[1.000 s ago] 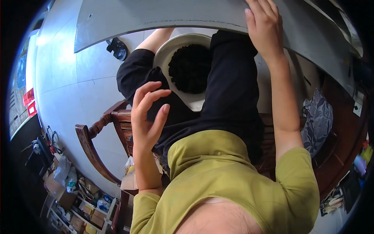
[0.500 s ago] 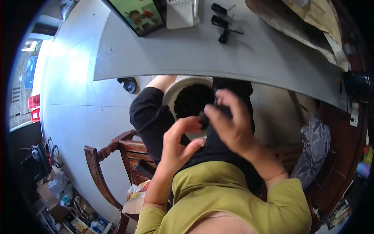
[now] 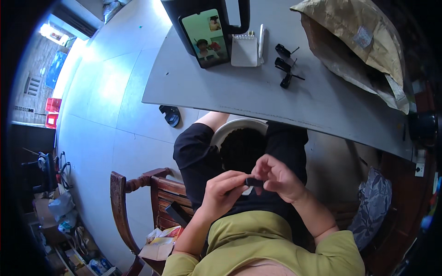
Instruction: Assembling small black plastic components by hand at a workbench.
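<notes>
A small black clip-like part point(image 3: 253, 182) sits between both hands, over my lap. My left hand point(image 3: 224, 193) pinches its left end with fingertips. My right hand point(image 3: 277, 177) grips its right end, fingers curled. Below them, between my knees, stands a white bowl point(image 3: 229, 129) full of small black pieces point(image 3: 241, 147). Three more black clips point(image 3: 284, 65) lie on the grey table point(image 3: 258, 94) ahead.
A phone point(image 3: 206, 36) showing a picture leans on a black stand beside a small notepad point(image 3: 244, 50) and a white pen point(image 3: 261, 40). A brown paper bag point(image 3: 354, 43) lies at the table's right. I sit on a wooden chair point(image 3: 147, 193); a patterned cushion point(image 3: 373, 202) lies right.
My right hand came off the table edge down to my lap. My left hand met it, and both now hold the small black part. The view tilted up, showing more table.
</notes>
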`<state>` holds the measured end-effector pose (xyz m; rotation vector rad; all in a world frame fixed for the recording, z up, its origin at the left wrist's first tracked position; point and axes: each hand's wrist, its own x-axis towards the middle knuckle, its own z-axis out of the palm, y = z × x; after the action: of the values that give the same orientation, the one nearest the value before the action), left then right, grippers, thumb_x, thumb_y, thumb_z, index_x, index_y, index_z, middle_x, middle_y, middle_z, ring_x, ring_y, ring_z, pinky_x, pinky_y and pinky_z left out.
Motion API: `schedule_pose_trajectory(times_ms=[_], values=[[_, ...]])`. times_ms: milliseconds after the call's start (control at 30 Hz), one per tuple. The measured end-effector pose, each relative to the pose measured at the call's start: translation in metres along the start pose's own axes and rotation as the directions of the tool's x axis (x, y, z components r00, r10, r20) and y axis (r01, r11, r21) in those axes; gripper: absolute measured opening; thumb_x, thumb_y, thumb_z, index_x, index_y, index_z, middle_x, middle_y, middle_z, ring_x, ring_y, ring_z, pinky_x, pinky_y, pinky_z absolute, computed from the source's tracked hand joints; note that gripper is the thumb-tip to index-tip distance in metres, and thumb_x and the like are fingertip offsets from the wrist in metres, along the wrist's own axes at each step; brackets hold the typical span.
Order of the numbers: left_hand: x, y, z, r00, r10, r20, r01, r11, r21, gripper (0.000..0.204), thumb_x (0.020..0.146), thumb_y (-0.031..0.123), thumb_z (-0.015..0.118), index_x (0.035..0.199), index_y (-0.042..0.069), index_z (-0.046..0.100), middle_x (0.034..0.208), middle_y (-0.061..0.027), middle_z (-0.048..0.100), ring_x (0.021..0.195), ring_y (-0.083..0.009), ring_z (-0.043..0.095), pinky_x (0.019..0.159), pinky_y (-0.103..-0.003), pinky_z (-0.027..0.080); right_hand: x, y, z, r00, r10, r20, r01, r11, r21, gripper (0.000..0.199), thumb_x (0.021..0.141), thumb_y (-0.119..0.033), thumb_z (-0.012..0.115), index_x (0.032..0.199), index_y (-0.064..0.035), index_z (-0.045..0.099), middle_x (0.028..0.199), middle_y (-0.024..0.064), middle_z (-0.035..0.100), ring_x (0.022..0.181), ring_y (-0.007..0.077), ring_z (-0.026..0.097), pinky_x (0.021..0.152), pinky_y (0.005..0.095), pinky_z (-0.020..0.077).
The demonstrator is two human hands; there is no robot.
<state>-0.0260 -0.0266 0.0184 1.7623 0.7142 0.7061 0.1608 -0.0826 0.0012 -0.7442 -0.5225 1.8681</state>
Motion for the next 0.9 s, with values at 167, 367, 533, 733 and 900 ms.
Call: schedule_pose_trajectory(times_ms=[167,367,533,733,900], values=[[0.0,0.006,0.0,0.992,0.122,0.035,-0.124,0.991,0.047,0.034,0.069,-0.004,0.069,0.102,0.003,0.063,0.09,-0.0108,0.061,0.075,-0.0236,0.06,0.06,-0.028,0.048,-0.004,0.003,0.001,0.989,0.148,0.011,-0.147,0.988,-0.048,0.035,0.073,-0.013,0.076,0.094,-0.0063,0.049,0.087,0.0003,0.051,0.077,0.0075,0.052,0.062,0.02,0.0451],[0.001,0.004,0.004,0.976,0.205,-0.078,-0.19,0.968,0.166,0.035,0.064,-0.001,0.072,0.098,0.004,0.066,0.085,-0.0093,0.059,0.069,-0.0227,0.057,0.057,-0.029,0.046,0.0,0.014,0.008,0.993,0.0,-0.117,0.015,0.992,0.129,0.018,0.077,-0.008,0.072,0.083,-0.0066,0.055,0.087,0.0029,0.057,0.073,0.0098,0.054,0.062,0.021,0.0462],[0.002,0.006,0.004,0.962,0.268,-0.052,-0.254,0.948,0.192,0.033,0.062,-0.001,0.072,0.094,0.002,0.067,0.083,-0.0089,0.059,0.067,-0.0228,0.055,0.057,-0.03,0.044,0.002,0.028,0.009,0.994,-0.027,-0.106,0.067,0.919,0.388,0.013,0.079,-0.002,0.067,0.073,-0.0074,0.056,0.08,0.0058,0.058,0.065,0.0126,0.053,0.06,0.0234,0.0428],[-0.003,0.003,0.0,0.959,0.275,-0.069,-0.257,0.945,0.202,0.035,0.061,0.0,0.072,0.096,0.002,0.066,0.082,-0.0092,0.058,0.066,-0.0233,0.054,0.057,-0.03,0.044,0.007,0.021,0.009,0.999,0.026,-0.039,-0.012,0.947,0.322,0.012,0.08,-0.002,0.065,0.075,-0.0077,0.056,0.082,0.0045,0.058,0.066,0.0115,0.052,0.06,0.0222,0.0416],[0.0,0.007,-0.004,0.974,0.22,-0.062,-0.208,0.965,0.158,0.034,0.063,-0.001,0.072,0.097,0.002,0.066,0.083,-0.0095,0.059,0.068,-0.0227,0.056,0.059,-0.029,0.045,0.005,0.024,0.007,0.999,-0.02,0.04,0.007,0.956,0.293,0.011,0.082,-0.007,0.064,0.087,-0.0078,0.055,0.094,0.0041,0.056,0.08,0.0107,0.053,0.068,0.0207,0.0447]])
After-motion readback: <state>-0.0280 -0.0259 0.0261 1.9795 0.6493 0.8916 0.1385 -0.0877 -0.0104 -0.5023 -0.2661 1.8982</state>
